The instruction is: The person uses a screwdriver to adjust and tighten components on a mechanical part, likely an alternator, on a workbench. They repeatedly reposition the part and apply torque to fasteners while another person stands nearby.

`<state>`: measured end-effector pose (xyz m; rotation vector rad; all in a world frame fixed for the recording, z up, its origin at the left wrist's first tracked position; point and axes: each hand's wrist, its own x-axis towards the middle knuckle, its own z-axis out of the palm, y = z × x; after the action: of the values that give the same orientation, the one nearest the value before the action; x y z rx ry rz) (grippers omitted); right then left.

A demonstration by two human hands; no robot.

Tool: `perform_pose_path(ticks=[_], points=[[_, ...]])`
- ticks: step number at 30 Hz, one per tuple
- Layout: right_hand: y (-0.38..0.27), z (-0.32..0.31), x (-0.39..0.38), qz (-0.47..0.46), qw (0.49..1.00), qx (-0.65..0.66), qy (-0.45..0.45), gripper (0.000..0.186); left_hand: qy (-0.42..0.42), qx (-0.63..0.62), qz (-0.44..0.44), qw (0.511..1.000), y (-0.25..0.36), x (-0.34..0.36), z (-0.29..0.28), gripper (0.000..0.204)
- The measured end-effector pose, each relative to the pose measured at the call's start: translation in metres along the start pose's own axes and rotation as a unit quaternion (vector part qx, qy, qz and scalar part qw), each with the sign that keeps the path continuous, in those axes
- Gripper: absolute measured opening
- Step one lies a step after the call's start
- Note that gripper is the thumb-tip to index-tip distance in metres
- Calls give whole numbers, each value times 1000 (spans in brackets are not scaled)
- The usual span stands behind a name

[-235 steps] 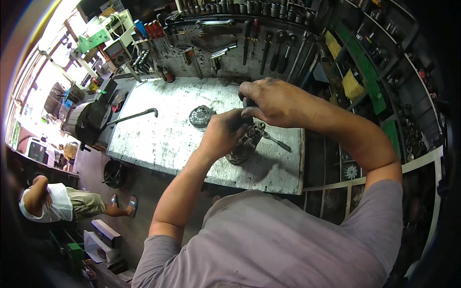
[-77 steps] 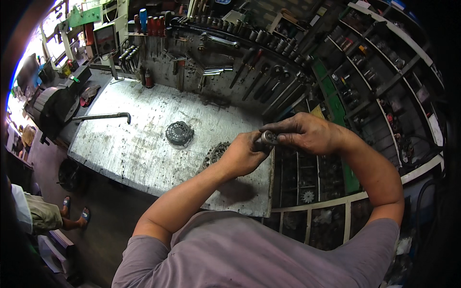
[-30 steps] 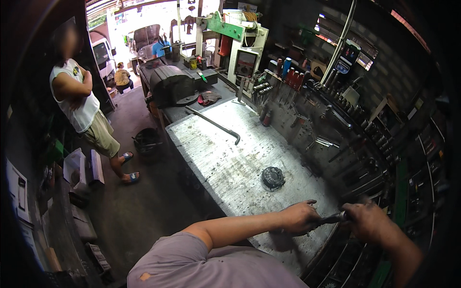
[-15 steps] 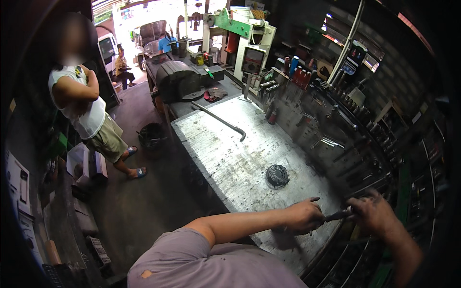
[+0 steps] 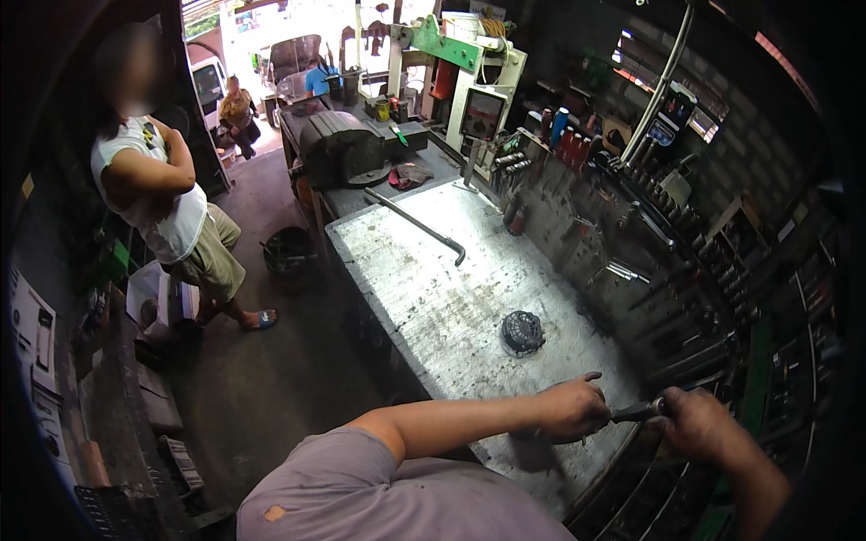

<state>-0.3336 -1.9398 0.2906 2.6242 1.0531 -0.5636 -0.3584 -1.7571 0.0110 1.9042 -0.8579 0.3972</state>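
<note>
My left hand (image 5: 575, 408) is over the near end of the metal-topped bench (image 5: 433, 334), its fingers curled round one end of a dark, narrow hand tool (image 5: 637, 412), with the index finger stretched out. The other end of the tool goes into my right hand (image 5: 702, 422), which is closed round it just past the bench's right edge. Both palms hide much of the tool, so its exact kind cannot be made out. Beyond my left hand, a round, dark, ribbed metal part (image 5: 522, 334) sits on the bench top.
A long bent metal bar (image 5: 417, 225) lies across the far half of the bench. Wrenches and sockets hang on the tool wall (image 5: 672, 261) at the right. A person (image 5: 167, 198) with folded arms stands at the left, near a black bucket (image 5: 290, 250) on the floor.
My right hand has turned and shifted slightly down and left, its fingers closing more tightly round the tool's end. My left hand stays almost in place. The standing person's legs have moved.
</note>
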Motion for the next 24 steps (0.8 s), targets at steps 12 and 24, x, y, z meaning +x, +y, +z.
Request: perform_pose_path(ticks=[12,24], points=[[-8,-13,3,-98,985,-136,52,42,5,10,9,1000,-4,0,2,18],[-1,-10,3,-252,932,-239,100,45,21,-5,14,1000,1,0,0,16]])
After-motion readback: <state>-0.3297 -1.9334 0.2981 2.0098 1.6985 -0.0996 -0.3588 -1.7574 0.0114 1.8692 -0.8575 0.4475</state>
